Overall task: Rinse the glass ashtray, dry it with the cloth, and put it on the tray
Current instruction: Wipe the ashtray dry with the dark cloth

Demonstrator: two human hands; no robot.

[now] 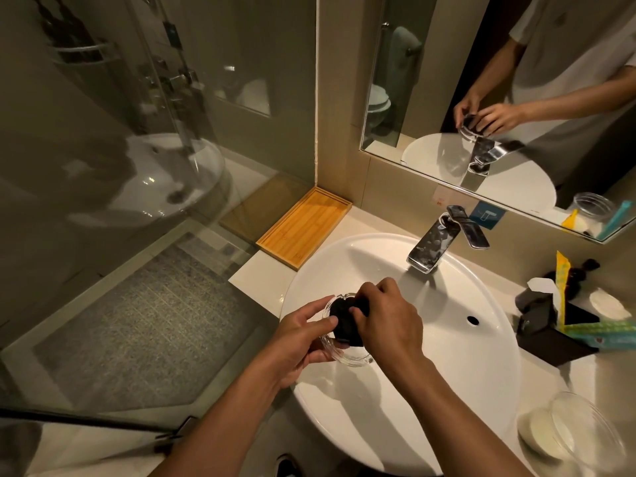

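The clear glass ashtray [354,356] is held tilted over the left part of the white basin [481,390]. My left hand [303,339] grips its left rim, thumb on the edge. A dark cloth [344,321] is bunched inside the ashtray, and my right hand [389,315] presses it in with closed fingers. The bamboo tray [303,228] lies on the counter to the left behind the basin, with nothing on it.
A chrome faucet [433,242] stands at the basin's back with no water running. A black organiser [554,325] with sachets and a glass jar [585,428] sit on the right counter. A glass shower partition [155,166] borders the left. A mirror [516,80] hangs on the wall.
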